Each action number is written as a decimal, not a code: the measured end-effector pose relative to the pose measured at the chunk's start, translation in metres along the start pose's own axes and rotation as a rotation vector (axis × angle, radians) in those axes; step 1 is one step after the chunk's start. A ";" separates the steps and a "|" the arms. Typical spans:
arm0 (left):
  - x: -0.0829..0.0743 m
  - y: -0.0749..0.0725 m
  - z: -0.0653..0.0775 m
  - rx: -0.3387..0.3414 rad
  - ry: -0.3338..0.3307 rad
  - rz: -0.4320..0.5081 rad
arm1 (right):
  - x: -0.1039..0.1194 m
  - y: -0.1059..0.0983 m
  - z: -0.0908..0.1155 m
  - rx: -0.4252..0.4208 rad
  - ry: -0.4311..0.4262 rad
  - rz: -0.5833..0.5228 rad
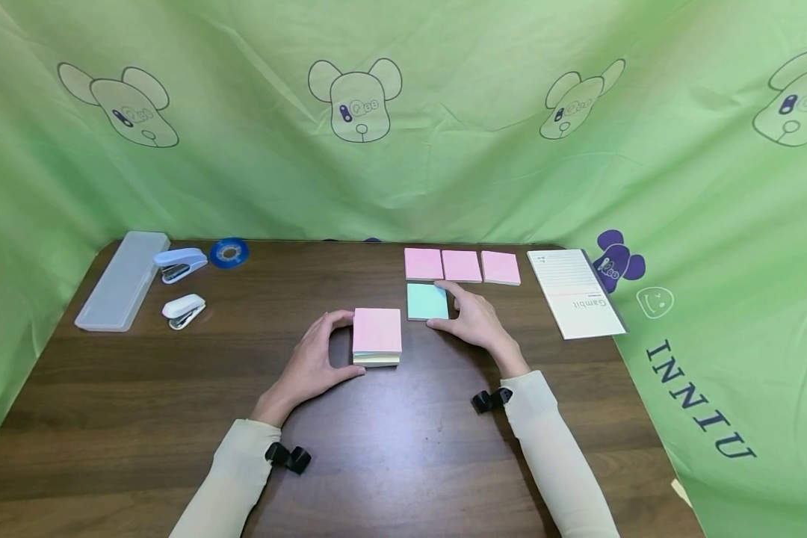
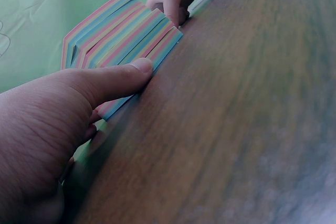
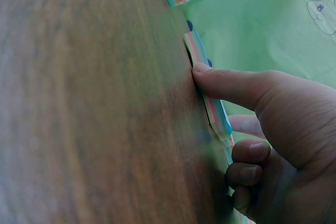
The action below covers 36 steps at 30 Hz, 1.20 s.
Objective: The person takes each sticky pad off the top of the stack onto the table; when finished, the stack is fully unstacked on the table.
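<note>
Teal note pad [image 1: 425,302], one: on desk [image 1: 390,463], left of right hand's [image 1: 474,317] palm, pinched thumb-to-finger; just right of and beyond pink-topped stack [image 1: 377,330], which left hand [image 1: 312,362] grips between thumb and fingers.

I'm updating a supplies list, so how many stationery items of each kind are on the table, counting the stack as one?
Pink note pads in the back row: 3
Mint note pad: 1
Pink-topped stack: 1
Staplers: 2
Tape roll: 1
Translucent case: 1
Writing pad: 1
Total: 10
</note>
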<state>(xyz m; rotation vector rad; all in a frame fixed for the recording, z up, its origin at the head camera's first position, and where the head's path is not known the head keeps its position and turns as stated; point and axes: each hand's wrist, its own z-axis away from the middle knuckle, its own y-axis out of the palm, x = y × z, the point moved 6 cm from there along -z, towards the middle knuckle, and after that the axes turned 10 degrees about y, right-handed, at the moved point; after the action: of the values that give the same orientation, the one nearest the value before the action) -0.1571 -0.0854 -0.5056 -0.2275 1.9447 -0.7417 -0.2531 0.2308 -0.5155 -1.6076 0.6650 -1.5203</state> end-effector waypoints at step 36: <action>0.000 0.000 0.000 -0.006 0.013 0.004 | 0.032 -0.026 0.029 0.056 -0.005 -0.164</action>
<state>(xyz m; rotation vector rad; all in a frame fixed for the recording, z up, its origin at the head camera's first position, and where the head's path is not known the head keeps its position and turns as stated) -0.1570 -0.0856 -0.5054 -0.2227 1.9597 -0.7360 -0.2245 0.2244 -0.4747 -1.6561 0.4927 -1.6372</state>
